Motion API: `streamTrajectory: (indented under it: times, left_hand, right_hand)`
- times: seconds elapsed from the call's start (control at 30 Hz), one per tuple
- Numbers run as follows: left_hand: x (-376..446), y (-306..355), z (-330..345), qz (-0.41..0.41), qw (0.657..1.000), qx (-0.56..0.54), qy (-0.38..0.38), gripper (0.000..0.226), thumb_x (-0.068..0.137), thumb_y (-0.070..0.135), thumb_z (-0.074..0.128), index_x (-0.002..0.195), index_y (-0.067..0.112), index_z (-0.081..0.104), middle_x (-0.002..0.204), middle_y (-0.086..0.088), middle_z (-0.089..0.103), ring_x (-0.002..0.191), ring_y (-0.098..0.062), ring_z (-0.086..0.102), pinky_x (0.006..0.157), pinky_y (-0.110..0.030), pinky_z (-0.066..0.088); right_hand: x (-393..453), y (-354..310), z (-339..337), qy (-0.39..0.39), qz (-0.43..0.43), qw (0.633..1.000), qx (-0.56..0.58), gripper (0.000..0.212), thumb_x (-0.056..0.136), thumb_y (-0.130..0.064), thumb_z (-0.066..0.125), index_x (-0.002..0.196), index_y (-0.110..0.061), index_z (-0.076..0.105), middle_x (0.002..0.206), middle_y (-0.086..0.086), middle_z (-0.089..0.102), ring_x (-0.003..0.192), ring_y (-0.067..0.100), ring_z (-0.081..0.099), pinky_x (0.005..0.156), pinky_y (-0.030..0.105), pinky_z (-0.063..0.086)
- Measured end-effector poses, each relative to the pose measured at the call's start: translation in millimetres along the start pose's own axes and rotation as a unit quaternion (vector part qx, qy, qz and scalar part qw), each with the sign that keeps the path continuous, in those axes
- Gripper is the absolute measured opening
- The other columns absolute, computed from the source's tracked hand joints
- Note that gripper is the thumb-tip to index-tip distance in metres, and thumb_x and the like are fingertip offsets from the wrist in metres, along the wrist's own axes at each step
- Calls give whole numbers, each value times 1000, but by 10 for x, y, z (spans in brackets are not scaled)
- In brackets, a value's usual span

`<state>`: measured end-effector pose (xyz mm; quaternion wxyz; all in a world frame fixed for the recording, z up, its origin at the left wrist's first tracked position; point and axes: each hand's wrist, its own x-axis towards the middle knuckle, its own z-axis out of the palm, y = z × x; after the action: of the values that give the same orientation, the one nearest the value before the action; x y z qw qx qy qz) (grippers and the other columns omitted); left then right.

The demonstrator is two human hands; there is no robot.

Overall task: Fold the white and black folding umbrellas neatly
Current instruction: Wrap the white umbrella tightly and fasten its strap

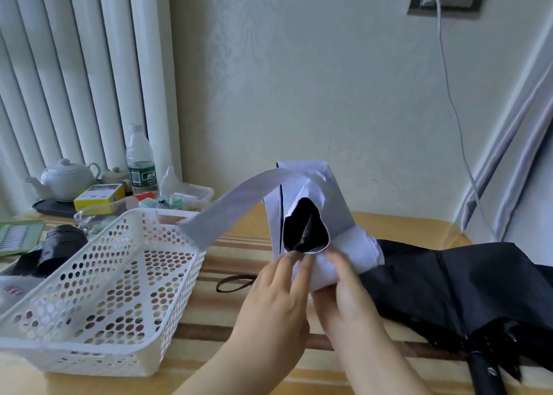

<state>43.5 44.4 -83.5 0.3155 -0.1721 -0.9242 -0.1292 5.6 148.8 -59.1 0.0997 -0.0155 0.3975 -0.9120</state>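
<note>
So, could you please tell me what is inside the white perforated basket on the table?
The white basket holds nothing visible; only the striped tabletop shows through its holes. Its near wall hides a thin strip of floor, so something flat there cannot be excluded.

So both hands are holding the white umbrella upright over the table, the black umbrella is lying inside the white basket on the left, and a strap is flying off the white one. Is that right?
Not quite. The head view shows the black umbrella lying on the table to the right of the hands, not in the white basket. The rest holds: the left hand and right hand hold the white umbrella upright, its strap flung out leftward.
</note>
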Motion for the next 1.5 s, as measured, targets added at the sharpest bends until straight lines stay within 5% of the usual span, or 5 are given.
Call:
streamTrajectory:
  times: [0.27,0.37,0.87,1.33,1.5]
  left_hand:
    - [26,-161,-8,-122,985,-35,-117,102,52,59,55,143,54,10,141,8,40,112,-22,50,85,-37,47]
    - [158,-250,-196,-263,875,-366,-176,71,73,51,56,124,72,10,128,14,52,100,-1,48,90,-23,43]
    - [651,-591,-344,-404,682,-610,-8,33,73,-1,75,83,14,48,67,-5,56,64,-21,54,64,-31,45]
    - [354,-284,-304,-241,966,-81,48,37,82,53,57,93,19,47,90,8,47,86,-15,46,68,-26,30]
    - [101,-474,-92,-318,822,-252,-399,58,68,78,56,64,20,56,53,9,56,51,-8,51,54,-21,37]
  right_hand:
    - [-179,148,-155,-22,8,999,-26,38,82,-14,51,118,-10,63,108,12,71,96,24,70,68,33,58]
    - [-201,120,-247,-83,-13,996,-27,46,80,-7,55,127,-7,56,120,19,65,110,34,63,79,40,56]
    - [-250,39,-510,-215,-12,975,-58,68,64,-12,82,127,-11,59,128,25,58,118,42,55,87,45,51]
    - [-101,84,-387,-91,10,995,29,67,60,-13,66,125,-1,56,120,22,64,109,32,64,77,37,57]
    - [-94,131,-353,-118,-5,991,54,46,74,-9,51,118,-5,65,118,18,66,107,29,65,77,35,56]
